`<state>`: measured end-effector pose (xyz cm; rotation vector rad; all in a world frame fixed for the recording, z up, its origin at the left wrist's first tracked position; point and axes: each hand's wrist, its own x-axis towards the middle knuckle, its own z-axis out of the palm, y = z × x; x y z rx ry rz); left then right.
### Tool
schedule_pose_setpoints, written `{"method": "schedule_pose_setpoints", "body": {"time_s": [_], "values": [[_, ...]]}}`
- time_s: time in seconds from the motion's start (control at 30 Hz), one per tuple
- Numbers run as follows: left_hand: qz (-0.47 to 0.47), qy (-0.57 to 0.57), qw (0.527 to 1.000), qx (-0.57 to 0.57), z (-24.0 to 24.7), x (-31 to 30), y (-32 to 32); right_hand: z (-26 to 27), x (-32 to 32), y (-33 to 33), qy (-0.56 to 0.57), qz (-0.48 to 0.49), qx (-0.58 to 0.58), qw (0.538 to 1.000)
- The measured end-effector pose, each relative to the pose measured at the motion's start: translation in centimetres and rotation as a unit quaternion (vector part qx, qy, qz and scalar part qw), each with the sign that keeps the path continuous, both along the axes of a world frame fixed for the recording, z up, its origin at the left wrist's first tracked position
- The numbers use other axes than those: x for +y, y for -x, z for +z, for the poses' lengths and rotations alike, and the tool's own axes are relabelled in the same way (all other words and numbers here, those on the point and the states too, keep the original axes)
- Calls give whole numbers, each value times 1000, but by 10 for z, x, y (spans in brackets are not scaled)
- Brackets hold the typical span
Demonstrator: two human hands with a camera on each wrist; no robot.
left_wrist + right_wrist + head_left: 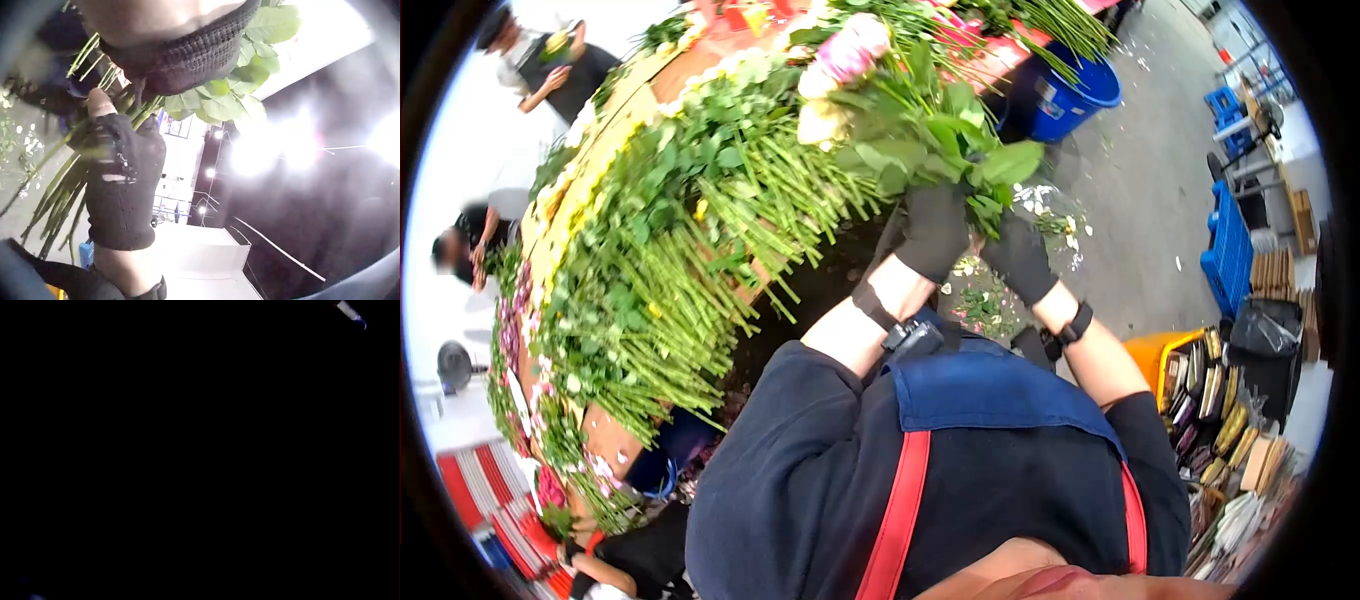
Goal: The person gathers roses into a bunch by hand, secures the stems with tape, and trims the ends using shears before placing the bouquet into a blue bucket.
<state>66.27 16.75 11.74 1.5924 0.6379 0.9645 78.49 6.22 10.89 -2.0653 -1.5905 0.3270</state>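
Ahead of the body in the head view is a bunch of roses (847,58), with pink and cream blooms and broad green leaves. My left hand (935,235), in a black glove, grips the bunch just below its leaves. Close beside it on the right is my right hand (1020,258), also gloved, with a bare fingertip showing. In the left wrist view the right hand's fingers curl round the stems (59,200), whose loose ends fan out beyond it. The left fingers are mostly hidden behind the glove cuff (181,59). The right wrist view is almost wholly black.
A long table (615,435) on the left bears many cut flowers with stems (670,290) jutting over its edge. Beyond the bunch stands a blue bucket (1080,95). A yellow crate (1155,350) stands at the right. Petals litter the floor (1135,200); other people are at the far left.
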Motion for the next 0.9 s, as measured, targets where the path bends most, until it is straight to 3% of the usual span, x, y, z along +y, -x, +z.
{"method": "schedule_pose_setpoints", "body": {"time_s": [0.03,0.07,0.1,0.13,0.17,0.2,0.23,0.27,0.3,0.37,0.4,0.47,0.53,0.57,0.6,0.67,0.73,0.8,0.87,0.9], "values": [[6,-95,995,-6,9,14,-9,2,17,-17,-77,2,-62,995],[-34,-122,986,-107,18,32,-14,23,31,-34,-9,-18,-19,1000],[11,-292,953,74,40,46,-7,44,50,-53,-18,4,14,1000],[-81,-64,993,51,15,63,-18,57,69,-73,-26,30,45,998],[-107,175,978,23,-9,79,-28,60,87,-94,-14,52,58,997],[-68,77,988,114,3,75,-26,62,108,-115,-5,77,71,995],[-93,-53,982,156,20,70,-28,65,129,-133,2,101,85,991],[-119,-179,956,198,31,69,-31,67,147,-146,19,129,65,989],[-100,-378,898,203,18,72,-42,68,161,-154,38,158,48,986],[-6,-490,834,254,52,107,-71,37,188,-178,32,240,-19,970],[42,-542,792,277,64,130,-84,39,198,-179,41,287,32,957],[49,-562,716,410,47,186,-100,54,214,-172,72,319,26,945],[-141,-302,782,527,51,203,-105,59,258,-181,173,383,34,907],[-112,-300,798,511,44,213,-104,54,273,-184,185,392,28,901],[-83,-299,813,492,32,223,-102,56,292,-186,188,415,-48,889],[-66,-274,834,475,26,239,-104,59,332,-204,200,437,121,869],[-90,-228,843,479,34,255,-112,92,369,-223,204,376,199,882],[-83,-227,854,461,37,268,-126,68,410,-280,118,267,230,928],[-93,-232,850,464,43,283,-149,55,448,-335,119,198,5,973],[-97,-233,845,472,56,291,-163,44,463,-362,134,232,-52,962]]}}
